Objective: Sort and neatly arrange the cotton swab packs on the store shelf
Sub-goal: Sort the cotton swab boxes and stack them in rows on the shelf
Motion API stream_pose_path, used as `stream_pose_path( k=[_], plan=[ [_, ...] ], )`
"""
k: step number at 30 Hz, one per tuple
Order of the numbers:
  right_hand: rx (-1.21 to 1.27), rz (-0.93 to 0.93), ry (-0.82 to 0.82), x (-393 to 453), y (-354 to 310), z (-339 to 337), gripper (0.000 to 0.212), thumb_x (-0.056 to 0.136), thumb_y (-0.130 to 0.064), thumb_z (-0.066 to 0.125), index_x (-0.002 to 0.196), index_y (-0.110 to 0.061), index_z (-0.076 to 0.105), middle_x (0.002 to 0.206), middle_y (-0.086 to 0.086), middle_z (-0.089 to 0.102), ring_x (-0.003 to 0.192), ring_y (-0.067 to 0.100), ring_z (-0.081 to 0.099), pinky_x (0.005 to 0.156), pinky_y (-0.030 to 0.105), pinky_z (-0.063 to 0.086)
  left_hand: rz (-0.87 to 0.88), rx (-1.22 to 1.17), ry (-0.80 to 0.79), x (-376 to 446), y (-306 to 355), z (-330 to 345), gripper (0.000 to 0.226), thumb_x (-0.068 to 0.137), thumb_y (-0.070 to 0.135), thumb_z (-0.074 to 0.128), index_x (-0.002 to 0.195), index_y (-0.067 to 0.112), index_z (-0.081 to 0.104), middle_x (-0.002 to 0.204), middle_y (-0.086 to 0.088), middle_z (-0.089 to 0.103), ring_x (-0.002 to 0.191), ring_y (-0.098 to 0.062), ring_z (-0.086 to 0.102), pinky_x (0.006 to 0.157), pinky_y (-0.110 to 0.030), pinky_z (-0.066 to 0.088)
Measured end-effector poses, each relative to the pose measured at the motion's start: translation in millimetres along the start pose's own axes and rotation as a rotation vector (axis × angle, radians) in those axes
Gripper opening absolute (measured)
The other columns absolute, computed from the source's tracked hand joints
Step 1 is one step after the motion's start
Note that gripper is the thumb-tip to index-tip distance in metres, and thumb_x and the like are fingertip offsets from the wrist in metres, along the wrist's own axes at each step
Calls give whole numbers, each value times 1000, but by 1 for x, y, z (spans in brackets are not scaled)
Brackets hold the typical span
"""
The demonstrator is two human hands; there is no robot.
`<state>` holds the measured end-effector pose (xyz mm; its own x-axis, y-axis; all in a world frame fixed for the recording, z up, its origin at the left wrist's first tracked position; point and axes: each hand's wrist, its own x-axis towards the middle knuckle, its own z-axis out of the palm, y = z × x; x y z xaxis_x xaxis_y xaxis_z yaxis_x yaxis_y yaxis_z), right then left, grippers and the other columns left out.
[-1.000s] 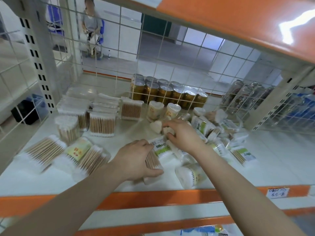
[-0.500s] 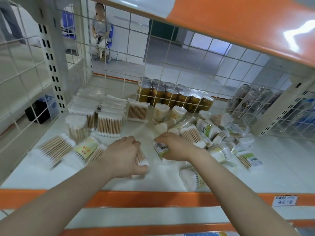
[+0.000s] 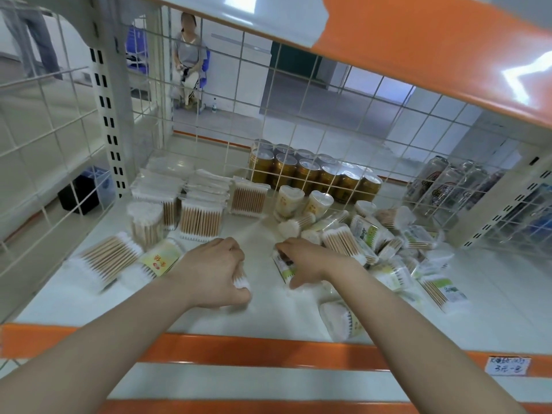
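Observation:
Cotton swab packs cover the white shelf (image 3: 493, 312). My left hand (image 3: 213, 271) grips a clear pack (image 3: 241, 282) of wooden-stick swabs at the shelf's front middle; most of that pack is hidden under my fingers. My right hand (image 3: 307, 264) holds a green-labelled pack (image 3: 282, 265) just to the right of it. Upright packs stand in rows (image 3: 200, 218) at the back left. Two flat packs (image 3: 104, 262) lie at the front left. A loose heap of packs (image 3: 388, 243) lies to the right of my right hand.
Gold cans (image 3: 313, 171) stand behind the wire grid at the back, more cans (image 3: 442, 183) at the right. Two small heart-shaped tubs (image 3: 301, 201) stand mid-shelf. An orange front rail (image 3: 268, 351) carries a price tag (image 3: 507, 366). A person sits beyond the grid.
Both hands have drawn closer together and slightly leftward. My left hand has slid its pack to the left. My right hand left the heap and now holds a green-labelled pack.

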<state>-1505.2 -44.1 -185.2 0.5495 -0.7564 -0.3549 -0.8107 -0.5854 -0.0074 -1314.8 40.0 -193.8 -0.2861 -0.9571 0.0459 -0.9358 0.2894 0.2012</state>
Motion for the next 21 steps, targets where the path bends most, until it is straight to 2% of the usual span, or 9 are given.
stream_pose_path(
  k=[5,9,11,12,14,17,21],
  plan=[
    [68,-22,52,2,-7,-2,67,70,-25,76,127,-10,44,117,6,46,107,22,45,91,36,44,-15,4,19,-3,-1,-4,101,46,71,15,129,25,49,133,10,41,123,-10,38,99,-23,33],
    [107,-13,129,0,-7,-11,76,72,-28,76,135,-10,38,126,7,42,114,23,41,96,32,38,-45,-12,56,-4,-2,-6,99,49,72,10,128,27,51,132,10,43,120,-10,41,95,-22,35],
    [169,-1,177,-3,-6,-17,86,73,-30,76,143,-13,28,137,7,37,123,23,37,103,31,33,-45,-25,74,-4,-3,-6,87,62,70,19,131,27,49,134,10,42,121,-10,41,94,-22,35],
    [218,4,200,-5,-6,-20,90,73,-29,75,146,-16,23,143,6,32,128,22,33,106,31,29,-45,-32,89,-3,-3,-6,73,73,65,28,131,26,48,135,9,42,121,-11,41,94,-22,34],
    [335,10,239,-9,-6,-26,94,74,-26,75,148,-21,16,150,3,25,134,20,28,109,31,26,-59,-47,121,-2,-2,-6,50,87,49,43,131,25,48,135,8,42,122,-12,41,95,-23,33],
    [414,14,272,-13,-7,-30,87,76,-27,73,146,-24,21,148,2,27,133,19,32,107,32,31,-77,-60,140,0,0,-7,41,91,37,45,129,23,51,133,6,45,120,-14,42,93,-24,34],
    [451,22,345,-12,-8,-31,75,77,-33,72,140,-24,32,140,1,38,123,15,41,100,28,37,-92,-78,160,2,1,-6,39,91,33,45,128,22,52,132,5,46,120,-14,43,93,-24,34]
  ],
)
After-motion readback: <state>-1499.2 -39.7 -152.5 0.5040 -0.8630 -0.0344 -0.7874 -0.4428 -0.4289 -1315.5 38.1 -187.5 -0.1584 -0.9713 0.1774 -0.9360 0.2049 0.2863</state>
